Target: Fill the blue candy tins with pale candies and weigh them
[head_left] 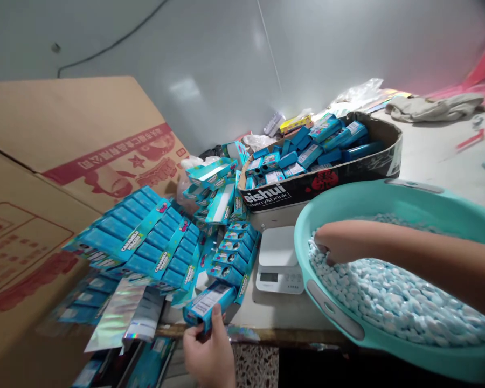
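Note:
My left hand (pixel 210 350) grips a small blue candy box (pixel 210 303), thumb on its printed side, at the near end of a blue display tray (pixel 247 280). Several small blue boxes (pixel 233 253) with dark round spots on their ends stand in a row in that tray. My right hand (pixel 341 242) reaches into a teal basin (pixel 388 195) of pale blue and white candies (pixel 404 302). Its fingers curl down among the candies, their tips partly hidden. A white digital scale (pixel 278 250) sits between the tray and the basin, with nothing on its plate.
A cut-down black carton (pixel 286 196) full of blue boxes stands behind the scale. Filled display trays (pixel 145 237) lean at left against a large brown carton (pixel 84 140). Silvery sheets (pixel 121 310) overhang the table's front edge. A cloth (pixel 434 108) lies at the back right.

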{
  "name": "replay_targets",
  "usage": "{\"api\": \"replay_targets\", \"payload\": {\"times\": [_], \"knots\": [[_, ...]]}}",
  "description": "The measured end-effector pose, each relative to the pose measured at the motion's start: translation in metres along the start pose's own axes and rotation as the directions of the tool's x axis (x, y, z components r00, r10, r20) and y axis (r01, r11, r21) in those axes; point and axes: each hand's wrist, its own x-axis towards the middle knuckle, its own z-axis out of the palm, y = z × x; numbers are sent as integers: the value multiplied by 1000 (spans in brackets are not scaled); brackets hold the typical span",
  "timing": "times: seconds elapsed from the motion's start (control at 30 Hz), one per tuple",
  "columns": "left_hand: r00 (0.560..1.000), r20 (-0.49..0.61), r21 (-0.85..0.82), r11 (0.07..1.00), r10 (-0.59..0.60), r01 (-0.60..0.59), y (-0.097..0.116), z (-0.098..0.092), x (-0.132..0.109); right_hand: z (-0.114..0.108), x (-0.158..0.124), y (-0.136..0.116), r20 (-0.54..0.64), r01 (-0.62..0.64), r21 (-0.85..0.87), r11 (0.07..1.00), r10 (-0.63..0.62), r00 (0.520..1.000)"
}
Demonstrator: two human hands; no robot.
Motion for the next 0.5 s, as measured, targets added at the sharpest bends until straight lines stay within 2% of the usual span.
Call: {"api": "replay_targets", "payload": {"times": [0.1, 0.2, 0.27, 0.37, 0.5], "knots": [[999, 46, 39, 999, 27, -29, -1, 2, 0, -4, -5, -4, 16, 1, -20, 1000, -1, 1000], [987, 75, 231, 960, 144, -158, 10, -2, 9, -6, -7, -6, 15, -14, -30, 999, 15, 1000], [970, 150, 332, 915, 190, -230, 23, -6, 19, -5, -7, -7, 12, -15, -39, 999, 15, 1000], [943, 288, 391, 879, 166, -274, 43, -7, 34, -3, -4, -6, 6, -13, -51, 999, 14, 1000], [898, 424, 365, 884, 120, -291, 60, 6, 47, -1, -3, -6, -2, -14, -69, 998, 14, 1000]]}}
